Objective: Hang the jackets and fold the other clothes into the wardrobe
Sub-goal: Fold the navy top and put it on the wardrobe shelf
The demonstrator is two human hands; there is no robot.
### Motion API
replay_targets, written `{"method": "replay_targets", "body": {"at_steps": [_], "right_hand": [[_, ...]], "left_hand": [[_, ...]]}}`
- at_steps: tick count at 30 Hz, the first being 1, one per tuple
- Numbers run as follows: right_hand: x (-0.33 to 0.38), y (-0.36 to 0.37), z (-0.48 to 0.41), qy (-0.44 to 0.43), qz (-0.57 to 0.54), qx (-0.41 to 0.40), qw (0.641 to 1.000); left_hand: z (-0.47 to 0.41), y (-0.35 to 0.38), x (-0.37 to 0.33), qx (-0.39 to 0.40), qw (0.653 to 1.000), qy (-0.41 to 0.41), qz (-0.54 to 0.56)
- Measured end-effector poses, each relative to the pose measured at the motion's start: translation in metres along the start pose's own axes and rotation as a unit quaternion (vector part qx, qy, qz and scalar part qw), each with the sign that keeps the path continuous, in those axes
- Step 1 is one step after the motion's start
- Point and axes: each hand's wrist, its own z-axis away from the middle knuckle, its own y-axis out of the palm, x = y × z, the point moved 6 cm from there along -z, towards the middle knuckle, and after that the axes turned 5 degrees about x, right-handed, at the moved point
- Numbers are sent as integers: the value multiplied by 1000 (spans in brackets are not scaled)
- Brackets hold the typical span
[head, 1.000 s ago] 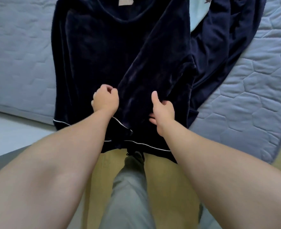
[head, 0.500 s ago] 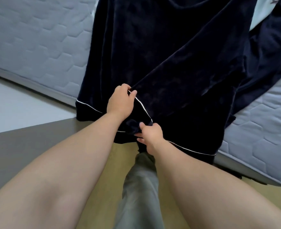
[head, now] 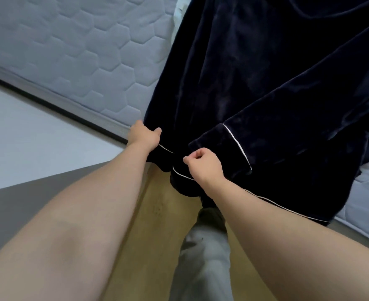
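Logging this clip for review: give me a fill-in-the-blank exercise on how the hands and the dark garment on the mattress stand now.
1. The left hand and right hand both hold the navy velvet top at its ____.
2. One ____ is folded across its front.
3. The cuff carries ____ piping.
4. The mattress is quilted in ____.

Missing: hem; sleeve; white; hexagons.

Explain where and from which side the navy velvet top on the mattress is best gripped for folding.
Grip the navy top by its white-piped hem, coming from the near mattress edge. The hem overhangs that edge, so it is free to pinch, while the rest lies flat. The left hand grips the hem's left corner; the right hand appears to pinch it nearer the middle.
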Motion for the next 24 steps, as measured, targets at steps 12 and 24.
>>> {"method": "replay_targets", "body": {"at_steps": [12,24], "right_hand": [[47,12,34,53,-419,251,871],[40,-104,84,14,-583,381,718]], "left_hand": [[106,-24,-66,410,754,42,512],[113,77,-159,369,891,3,265]]}}
